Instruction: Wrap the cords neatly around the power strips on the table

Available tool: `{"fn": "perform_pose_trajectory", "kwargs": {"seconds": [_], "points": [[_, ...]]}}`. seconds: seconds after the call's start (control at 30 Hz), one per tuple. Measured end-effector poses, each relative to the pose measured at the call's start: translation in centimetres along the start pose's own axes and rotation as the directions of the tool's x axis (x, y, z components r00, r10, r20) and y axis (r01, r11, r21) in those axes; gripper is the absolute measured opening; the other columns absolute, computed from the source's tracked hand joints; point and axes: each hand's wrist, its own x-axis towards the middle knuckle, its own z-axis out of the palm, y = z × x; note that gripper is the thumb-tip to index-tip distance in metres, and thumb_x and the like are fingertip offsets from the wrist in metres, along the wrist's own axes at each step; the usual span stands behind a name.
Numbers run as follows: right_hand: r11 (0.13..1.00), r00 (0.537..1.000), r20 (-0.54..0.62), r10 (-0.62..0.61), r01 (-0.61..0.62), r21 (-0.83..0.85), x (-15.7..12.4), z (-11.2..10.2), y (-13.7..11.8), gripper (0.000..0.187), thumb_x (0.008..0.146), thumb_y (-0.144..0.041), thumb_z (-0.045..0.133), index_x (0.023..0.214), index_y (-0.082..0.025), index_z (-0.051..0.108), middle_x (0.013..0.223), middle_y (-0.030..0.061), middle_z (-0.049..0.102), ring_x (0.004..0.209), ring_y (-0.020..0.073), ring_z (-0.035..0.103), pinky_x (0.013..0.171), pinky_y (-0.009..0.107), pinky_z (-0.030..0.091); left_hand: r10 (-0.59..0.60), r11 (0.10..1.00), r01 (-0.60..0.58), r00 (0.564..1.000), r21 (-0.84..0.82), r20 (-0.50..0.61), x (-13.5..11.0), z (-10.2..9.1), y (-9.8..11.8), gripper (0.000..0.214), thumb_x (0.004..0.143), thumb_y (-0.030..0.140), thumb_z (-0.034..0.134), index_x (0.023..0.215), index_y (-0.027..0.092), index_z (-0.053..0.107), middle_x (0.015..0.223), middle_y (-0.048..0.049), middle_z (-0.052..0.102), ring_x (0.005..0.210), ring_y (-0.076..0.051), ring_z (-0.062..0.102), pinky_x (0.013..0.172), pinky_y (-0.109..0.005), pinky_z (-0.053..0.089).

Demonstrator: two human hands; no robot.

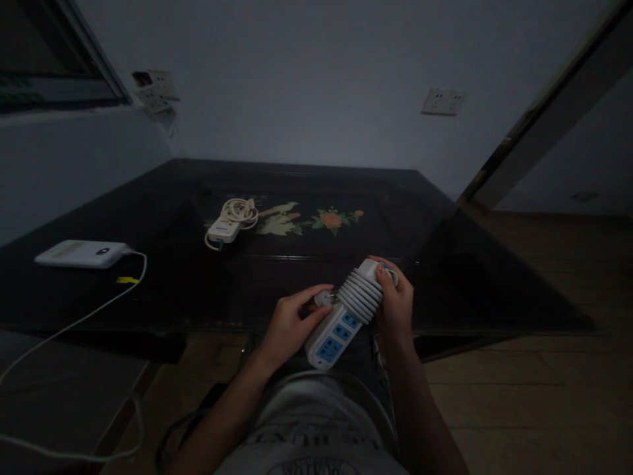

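Note:
A white power strip (336,333) with blue sockets lies slanted between my two hands, just in front of the dark table's near edge. Its grey-white cord (360,295) is wound in several tight turns round the upper half. My right hand (395,307) is closed round the top end of the strip over the coils. My left hand (291,323) pinches what looks like the plug or cord end (326,300) against the strip's left side.
The dark glass table (163,277) has a flower pattern in the middle. A second white power strip with a coiled cord (230,221) lies there. A white power bank (84,254) with a long white cable (79,320) lies at left. Wall sockets (442,101) behind.

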Motion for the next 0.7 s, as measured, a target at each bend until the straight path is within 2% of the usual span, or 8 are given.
{"fn": "perform_pose_trajectory", "kwargs": {"seconds": [0.1, 0.27, 0.4, 0.53, 0.7], "points": [[1.0, 1.0, 0.0, 0.007, -0.007, 0.014, 0.02, 0.09, 0.15, 0.027, 0.075, -0.038, 0.066, 0.093, -0.018, 0.071, 0.087, 0.005, 0.069, 0.074, 0.0171, 0.057, 0.065, 0.028, 0.042, -0.018, 1.0, 0.018, 1.0, -0.021, -0.012, 0.08, -0.01, -0.26, 0.034, 0.08, 0.031, 0.064, 0.112, 0.02, 0.067, 0.111, -0.0067, 0.07, 0.095, -0.02, 0.067, 0.086, -0.032, 0.054], [0.998, 0.997, -0.075, -0.031, 0.035, 0.046, 0.24, 0.12, 0.37, 0.026, 0.077, -0.038, 0.064, 0.092, -0.017, 0.07, 0.091, 0.0057, 0.069, 0.079, 0.0185, 0.059, 0.073, 0.031, 0.044, -0.055, 0.996, 0.052, 0.998, -0.077, -0.039, 0.08, -0.1, -0.55, 0.036, 0.079, 0.03, 0.064, 0.114, 0.019, 0.066, 0.113, -0.0076, 0.069, 0.096, -0.021, 0.067, 0.086, -0.032, 0.054], [0.998, 0.995, -0.096, -0.036, 0.041, 0.054, 0.19, 0.01, 0.32, 0.027, 0.077, -0.038, 0.064, 0.092, -0.017, 0.07, 0.089, 0.0057, 0.068, 0.08, 0.0185, 0.058, 0.072, 0.03, 0.044, -0.069, 0.996, 0.067, 0.997, -0.054, -0.031, 0.05, -0.05, -0.1, 0.036, 0.079, 0.03, 0.065, 0.114, 0.019, 0.066, 0.111, -0.0072, 0.07, 0.091, -0.02, 0.068, 0.082, -0.03, 0.055], [0.998, 0.995, -0.091, -0.044, 0.048, 0.047, 0.07, -0.03, 0.4, 0.029, 0.078, -0.04, 0.063, 0.094, -0.016, 0.069, 0.09, 0.0062, 0.067, 0.079, 0.0181, 0.058, 0.072, 0.03, 0.044, -0.073, 0.997, 0.072, 0.997, -0.015, -0.033, 0.16, -0.17, 0.02, 0.036, 0.079, 0.029, 0.065, 0.114, 0.02, 0.066, 0.109, -0.0066, 0.071, 0.088, -0.019, 0.069, 0.079, -0.03, 0.055], [0.995, 0.998, -0.057, -0.038, 0.043, 0.094, 0.08, 0.0, 0.65, 0.032, 0.077, -0.042, 0.063, 0.098, -0.018, 0.066, 0.088, 0.0049, 0.066, 0.076, 0.0175, 0.058, 0.069, 0.029, 0.044, -0.083, 0.996, 0.081, 0.995, -0.046, -0.05, 0.31, -0.54, -0.24, 0.037, 0.079, 0.03, 0.065, 0.114, 0.019, 0.066, 0.108, -0.0072, 0.071, 0.089, -0.019, 0.068, 0.079, -0.029, 0.055]]}}
